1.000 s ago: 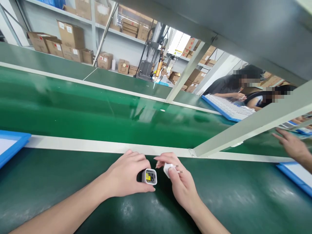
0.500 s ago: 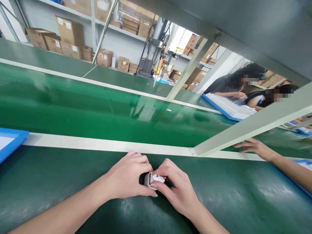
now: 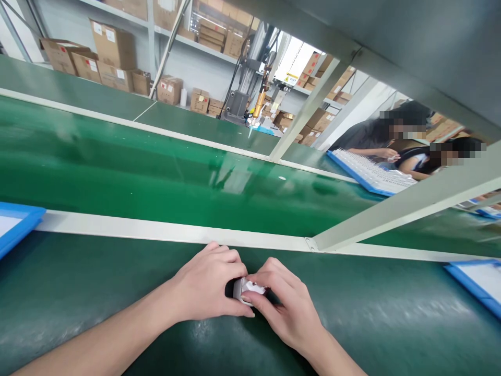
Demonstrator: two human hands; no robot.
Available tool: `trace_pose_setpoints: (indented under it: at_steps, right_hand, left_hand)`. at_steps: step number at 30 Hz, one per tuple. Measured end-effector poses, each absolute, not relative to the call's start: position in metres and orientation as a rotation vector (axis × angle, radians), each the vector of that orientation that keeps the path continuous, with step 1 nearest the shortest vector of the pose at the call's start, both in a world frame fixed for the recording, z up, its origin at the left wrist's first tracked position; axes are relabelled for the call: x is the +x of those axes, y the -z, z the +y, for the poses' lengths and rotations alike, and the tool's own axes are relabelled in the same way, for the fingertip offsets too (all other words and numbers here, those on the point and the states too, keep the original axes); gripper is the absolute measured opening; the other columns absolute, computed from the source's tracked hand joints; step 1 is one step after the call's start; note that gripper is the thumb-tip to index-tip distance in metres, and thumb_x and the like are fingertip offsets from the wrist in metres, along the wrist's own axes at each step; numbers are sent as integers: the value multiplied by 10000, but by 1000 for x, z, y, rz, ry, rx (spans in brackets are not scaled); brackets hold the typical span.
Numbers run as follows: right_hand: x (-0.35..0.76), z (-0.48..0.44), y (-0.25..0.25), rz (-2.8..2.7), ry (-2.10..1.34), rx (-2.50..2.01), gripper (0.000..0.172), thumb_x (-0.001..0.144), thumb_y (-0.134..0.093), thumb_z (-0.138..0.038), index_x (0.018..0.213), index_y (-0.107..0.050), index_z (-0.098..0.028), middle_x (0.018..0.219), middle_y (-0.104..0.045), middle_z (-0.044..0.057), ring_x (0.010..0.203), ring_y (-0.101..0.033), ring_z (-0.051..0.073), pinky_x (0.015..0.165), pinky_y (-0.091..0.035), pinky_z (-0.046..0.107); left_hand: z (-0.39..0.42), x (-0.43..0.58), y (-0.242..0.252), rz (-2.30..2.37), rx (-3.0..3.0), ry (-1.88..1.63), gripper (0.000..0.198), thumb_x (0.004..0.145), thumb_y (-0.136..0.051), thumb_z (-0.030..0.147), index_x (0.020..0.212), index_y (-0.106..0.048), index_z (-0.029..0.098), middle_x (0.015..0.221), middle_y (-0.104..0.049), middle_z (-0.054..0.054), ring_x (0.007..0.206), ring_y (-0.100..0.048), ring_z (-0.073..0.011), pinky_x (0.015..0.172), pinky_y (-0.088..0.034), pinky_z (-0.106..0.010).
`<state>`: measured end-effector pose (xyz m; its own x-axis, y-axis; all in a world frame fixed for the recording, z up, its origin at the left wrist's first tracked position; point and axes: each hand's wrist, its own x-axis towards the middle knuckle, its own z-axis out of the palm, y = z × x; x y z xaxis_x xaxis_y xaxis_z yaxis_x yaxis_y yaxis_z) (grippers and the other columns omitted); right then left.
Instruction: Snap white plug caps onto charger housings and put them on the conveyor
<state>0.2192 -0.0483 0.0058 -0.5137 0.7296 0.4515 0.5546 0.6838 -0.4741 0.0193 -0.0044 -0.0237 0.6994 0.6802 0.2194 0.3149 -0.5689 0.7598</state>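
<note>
Fingers of the left hand (image 3: 207,284) are gripping a white charger (image 3: 247,288). Right hand (image 3: 284,303) is pinching its end, resting on the green bench (image 3: 97,292).

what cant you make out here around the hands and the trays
- Small white part, head view: mostly covered by the left hand and right hand; its joint and inside are hidden.
- Blue tray at left: cut off by the picture edge, contents unseen.
- Blue tray at right: cut off likewise.
- White pieces on the far tray: too small to identify.
</note>
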Motion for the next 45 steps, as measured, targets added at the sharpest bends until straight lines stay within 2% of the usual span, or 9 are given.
trace_pose_setpoints:
  at_steps: [19, 28, 31, 33, 35, 36, 39, 42, 45]
  right_hand:
    - [220, -50, -14, -2283, -552, -1105, 230, 1051, -574, -330, 872, -513, -199, 773, -550, 8, 698, -469, 159, 634, -361, 271]
    - [220, -55, -3, -2317, -431, -1095, 198, 1068, -543, -335, 920, -545, -204, 801, -553, 9, 712, -481, 157, 640, -366, 272]
    - [224, -53, 5, -2163, -521, -1093, 178, 1065, -538, -412, 1064, -559, -235, 858, -541, 6, 701, -499, 148, 625, -403, 260]
    - [227, -51, 8, -2042, -539, -1008, 347, 1019, -604, -486, 1263, -498, -262, 953, -528, 21, 768, -526, 161, 693, -467, 277]
    - [230, -49, 9, -2038, -518, -933, 566, 948, -708, -503, 1386, -436, -271, 1112, -515, 65, 952, -560, 204, 858, -508, 336]
    - [231, -49, 9, -2096, -501, -915, 595, 939, -731, -467, 1417, -435, -273, 1213, -495, 93, 1077, -551, 233, 949, -495, 369]
    - [231, -48, 8, -2279, -448, -917, 439, 1001, -653, -269, 1414, -503, -278, 1425, -414, 117, 1316, -461, 263, 1091, -438, 394]
    - [229, -47, 7, -2274, -370, -940, 387, 1014, -607, -190, 1382, -545, -289, 1397, -496, 92, 1289, -518, 230, 1069, -470, 341]
    - [232, -44, 5, -2226, -278, -1014, 335, 1006, -634, -256, 1335, -588, -300, 1290, -610, 57, 1166, -621, 209, 995, -525, 291]
  left_hand:
    - [-6, 22, 22, 779, 2059, -651, 353, 689, -899, 428, 795, -654, 198, 842, -598, 52, 867, -552, -158, 820, -305, -322]
    - [-8, 23, 19, 795, 2021, -602, 305, 709, -880, 390, 806, -665, 195, 864, -616, 34, 874, -540, -167, 828, -326, -313]
    - [-7, 20, 15, 856, 1936, -566, 336, 693, -877, 452, 823, -690, 204, 871, -635, 15, 923, -520, -206, 805, -355, -305]
    - [-6, 18, 11, 882, 1828, -583, 331, 694, -867, 458, 801, -694, 198, 838, -631, 13, 883, -524, -203, 747, -366, -292]
    - [-5, 15, 8, 862, 1677, -620, 293, 713, -850, 412, 780, -679, 183, 797, -620, 22, 794, -536, -172, 696, -372, -279]
    - [-5, 14, 8, 836, 1595, -639, 272, 721, -842, 378, 798, -673, 179, 789, -619, 27, 765, -544, -158, 684, -380, -272]
    - [-5, 14, 11, 748, 1416, -689, 361, 709, -844, 286, 986, -634, 187, 832, -651, 34, 788, -597, -154, 714, -425, -265]
    - [-4, 18, 16, 685, 1349, -742, 529, 689, -859, 243, 1109, -540, 193, 871, -680, 19, 821, -633, -168, 753, -455, -282]
    - [0, 21, 18, 668, 1332, -804, 644, 708, -856, 264, 1238, -500, 185, 888, -691, -8, 818, -634, -170, 768, -462, -296]
